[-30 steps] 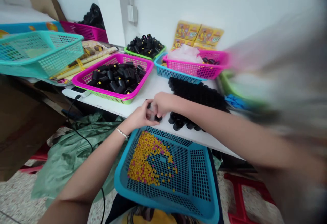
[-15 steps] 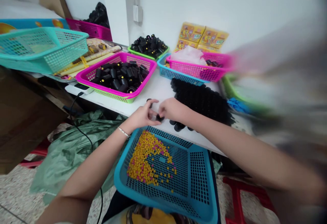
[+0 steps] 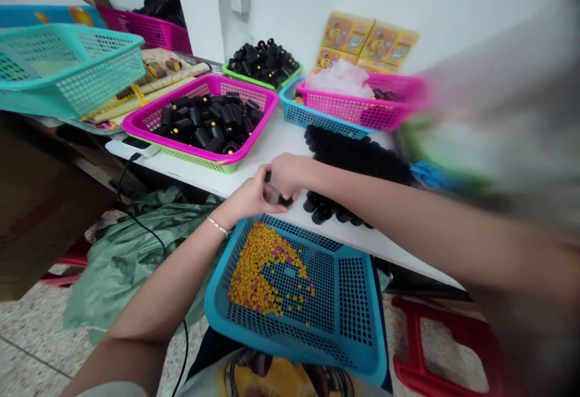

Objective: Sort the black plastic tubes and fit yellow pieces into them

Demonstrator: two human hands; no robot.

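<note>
At the front edge of the white table, my left hand curls its fingers and thumb around a small black cylinder. A second black piece shows only in part between both hands, near my left index finger. My right hand is closed, its fingers bent down against the left fingertips; what it pinches is hidden. Just right of the hands stand black cylinders packed in rows, partly covered by my right forearm. Below, a blue basket on my lap contains small yellow and pink pellets.
A magenta basket of black cylinders with yellow ends stands left of the hands. Behind it is a green basket of similar pieces. A pink basket sits in a blue one. A teal basket overhangs the left; a red stool is below right.
My right hand has shifted up and left over the left fingers, nearer the second black piece. My left fingers have drawn closer together. The camera view has tilted slightly down.
</note>
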